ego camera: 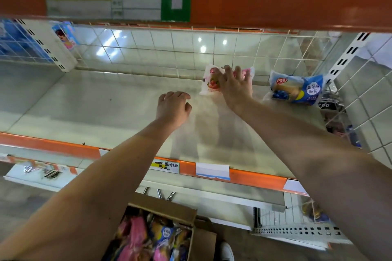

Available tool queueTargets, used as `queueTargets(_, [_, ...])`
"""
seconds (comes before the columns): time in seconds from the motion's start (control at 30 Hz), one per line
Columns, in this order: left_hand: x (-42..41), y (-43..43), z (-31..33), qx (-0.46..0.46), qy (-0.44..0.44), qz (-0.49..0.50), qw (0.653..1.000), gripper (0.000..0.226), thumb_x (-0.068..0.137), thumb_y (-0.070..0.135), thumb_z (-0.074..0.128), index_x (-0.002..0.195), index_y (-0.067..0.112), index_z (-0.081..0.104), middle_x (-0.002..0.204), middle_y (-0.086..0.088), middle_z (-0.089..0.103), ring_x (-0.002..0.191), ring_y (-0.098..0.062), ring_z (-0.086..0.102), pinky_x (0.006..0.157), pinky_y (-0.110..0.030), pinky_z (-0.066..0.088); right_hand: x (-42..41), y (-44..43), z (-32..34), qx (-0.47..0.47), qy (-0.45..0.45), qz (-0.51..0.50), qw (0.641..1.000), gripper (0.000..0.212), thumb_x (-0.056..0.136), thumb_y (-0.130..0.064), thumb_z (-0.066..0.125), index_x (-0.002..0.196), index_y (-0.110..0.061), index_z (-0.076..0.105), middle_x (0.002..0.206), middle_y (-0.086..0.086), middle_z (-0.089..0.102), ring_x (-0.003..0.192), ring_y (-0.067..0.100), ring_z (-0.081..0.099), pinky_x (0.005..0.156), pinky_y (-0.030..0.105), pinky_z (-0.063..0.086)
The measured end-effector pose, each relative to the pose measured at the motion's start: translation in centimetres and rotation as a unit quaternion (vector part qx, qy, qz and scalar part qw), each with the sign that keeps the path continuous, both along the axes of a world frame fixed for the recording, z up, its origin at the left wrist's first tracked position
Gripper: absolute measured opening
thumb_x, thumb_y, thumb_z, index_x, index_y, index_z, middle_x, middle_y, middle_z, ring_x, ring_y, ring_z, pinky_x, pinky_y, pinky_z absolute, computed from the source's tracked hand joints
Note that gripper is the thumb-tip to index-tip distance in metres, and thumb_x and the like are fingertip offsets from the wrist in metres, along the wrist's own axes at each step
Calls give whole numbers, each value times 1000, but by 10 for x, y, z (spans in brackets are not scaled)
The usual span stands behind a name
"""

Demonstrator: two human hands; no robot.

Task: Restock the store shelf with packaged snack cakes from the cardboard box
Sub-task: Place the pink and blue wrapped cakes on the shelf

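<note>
Cardboard box of glossy snack packs sat open below the shelf.
At the back of the smooth, pale metal shelf, the right hand held a crinkly pink-and-white pack, fingers curled over its top by the wire grid. The left hand hovered apart, fingers loosely bent, holding nothing. A puffy blue pack lay further right.

Pale shelf, orange strip along the near edge. On it at the far side, right of centre: pink-and-white snack pack, then a blue snack pack further right, not touching.
</note>
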State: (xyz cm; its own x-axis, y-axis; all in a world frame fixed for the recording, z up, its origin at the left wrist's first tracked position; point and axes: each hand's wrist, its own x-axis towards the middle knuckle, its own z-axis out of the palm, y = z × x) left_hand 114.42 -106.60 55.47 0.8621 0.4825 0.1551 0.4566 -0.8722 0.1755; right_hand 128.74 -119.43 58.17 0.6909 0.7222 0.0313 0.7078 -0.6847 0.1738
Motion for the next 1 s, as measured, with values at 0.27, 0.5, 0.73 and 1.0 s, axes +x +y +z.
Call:
queueTargets(0.27, [-26, -16, 17, 21, -12, -5, 1000, 35, 92, 25, 47, 124, 21, 58, 128, 1, 59, 120, -23, 50, 103, -37, 31, -44, 7, 13, 23, -15, 66, 997, 67, 96, -33, 48, 151, -20, 13, 154, 12, 13, 142, 39, 12, 114, 60, 10])
queueTargets(0.5, [-66, -23, 41, 9, 19, 54, 998, 35, 95, 30, 44, 128, 27, 53, 136, 5, 52, 126, -20, 43, 106, -35, 28, -108, 24, 44, 84, 50, 62, 993, 51, 99, -38, 40, 143, -15, 33, 149, 11, 28, 137, 39, 24, 112, 59, 15])
queueTargets(0.73, [-154, -2, 60, 3, -7, 131, 991, 36, 93, 29, 44, 128, 24, 55, 136, 1, 53, 126, -24, 43, 105, -36, 28, -173, 57, 59, 100, 71, 129, 984, 41, 99, -37, 34, 130, -12, 48, 134, 10, 50, 127, 33, 40, 104, 48, 28])
queueTargets(1.0, [-273, 20, 66, -9, 0, 245, 969, 37, 93, 30, 45, 128, 22, 53, 136, -4, 52, 124, -30, 44, 100, -40, 34, -282, 106, 56, 129, 70, 252, 956, 36, 97, -33, 36, 122, -12, 54, 125, 9, 56, 120, 31, 45, 94, 41, 33])
